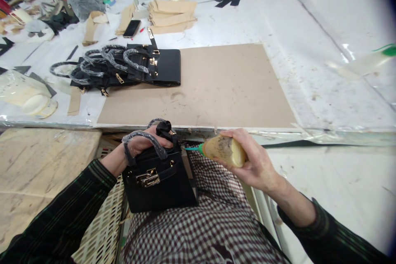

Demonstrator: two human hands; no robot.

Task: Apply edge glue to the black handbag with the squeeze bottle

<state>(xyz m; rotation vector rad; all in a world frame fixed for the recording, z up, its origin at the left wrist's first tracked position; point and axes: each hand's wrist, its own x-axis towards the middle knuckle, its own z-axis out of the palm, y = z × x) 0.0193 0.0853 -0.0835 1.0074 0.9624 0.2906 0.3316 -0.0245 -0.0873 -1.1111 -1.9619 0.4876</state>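
A black handbag (161, 196) with a gold clasp and plastic-wrapped handles rests upright on my lap. My left hand (144, 142) reaches through one handle and is closed on the bag's top edge; some of its fingers are hidden. In my right hand (255, 161) lies a stained, yellowish glue bottle (222, 148), tipped sideways with its green cap toward the bag. Its thin blue-green nozzle points at the open side edge of the bag, where a tan strip shows. Whether the tip touches the bag I cannot tell.
Several black handbags (168, 68) lie overlapped on a brown board (229, 86). Behind them are a phone (132, 28) and tan pieces (171, 14). A white tub (40, 105) stands at the left, a green-capped bottle (368, 62) at the right. A plastic basket (102, 218) sits beside my lap.
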